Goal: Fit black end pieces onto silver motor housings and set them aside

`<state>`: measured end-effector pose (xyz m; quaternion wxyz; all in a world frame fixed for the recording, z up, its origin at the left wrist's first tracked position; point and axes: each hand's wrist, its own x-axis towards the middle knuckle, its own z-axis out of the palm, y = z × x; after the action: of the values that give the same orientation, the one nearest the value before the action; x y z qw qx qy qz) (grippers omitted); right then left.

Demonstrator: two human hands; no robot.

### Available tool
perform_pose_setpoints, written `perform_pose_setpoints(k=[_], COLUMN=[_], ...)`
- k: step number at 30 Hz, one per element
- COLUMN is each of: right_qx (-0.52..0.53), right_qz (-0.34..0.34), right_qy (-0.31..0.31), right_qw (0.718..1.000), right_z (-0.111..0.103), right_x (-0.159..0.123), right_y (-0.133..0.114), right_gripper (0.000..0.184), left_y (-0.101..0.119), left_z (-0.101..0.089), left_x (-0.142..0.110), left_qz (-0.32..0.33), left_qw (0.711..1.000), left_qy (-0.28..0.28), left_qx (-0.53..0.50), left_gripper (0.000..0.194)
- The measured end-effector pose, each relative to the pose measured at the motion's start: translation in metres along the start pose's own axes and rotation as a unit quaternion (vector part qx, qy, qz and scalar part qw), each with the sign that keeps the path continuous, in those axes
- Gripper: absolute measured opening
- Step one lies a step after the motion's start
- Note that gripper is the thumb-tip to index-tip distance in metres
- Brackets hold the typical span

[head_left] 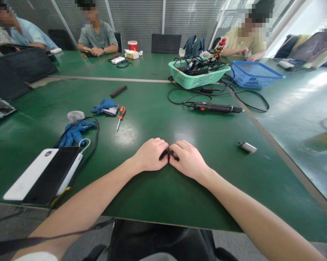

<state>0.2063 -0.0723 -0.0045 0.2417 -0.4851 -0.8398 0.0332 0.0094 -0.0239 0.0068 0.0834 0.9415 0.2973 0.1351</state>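
Hands meet mid-bench: left hand [149,155] and right hand [187,160] pinch one small black part [163,155] between them. One orange-handled screwdriver [121,117], two blue gloves [75,132], two plastic baskets [197,81] lie on the green bench [152,192]; at least four seated co-workers [96,38] beyond.

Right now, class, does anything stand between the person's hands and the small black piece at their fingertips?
Nothing visible does: the left hand and right hand touch the small black piece directly.

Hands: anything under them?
A small black object sits under the left hand and right hand, touching both; they cover most of it, so its kind cannot be seen.
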Motion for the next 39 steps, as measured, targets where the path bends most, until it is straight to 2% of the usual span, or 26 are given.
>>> perform_pose_setpoints(k=[39], right_qx=[0.006], right_qz=[0.002], right_qy=[0.010], right_qw=[1.000], right_z=[-0.0002], right_x=[0.0007], right_y=[0.0005], right_gripper=[0.004], left_y=[-0.0007], left_z=[0.0011], left_x=[-0.0003], left_qz=[-0.001], left_qw=[1.000], left_qy=[0.001], left_qx=[-0.008], left_gripper=[0.007])
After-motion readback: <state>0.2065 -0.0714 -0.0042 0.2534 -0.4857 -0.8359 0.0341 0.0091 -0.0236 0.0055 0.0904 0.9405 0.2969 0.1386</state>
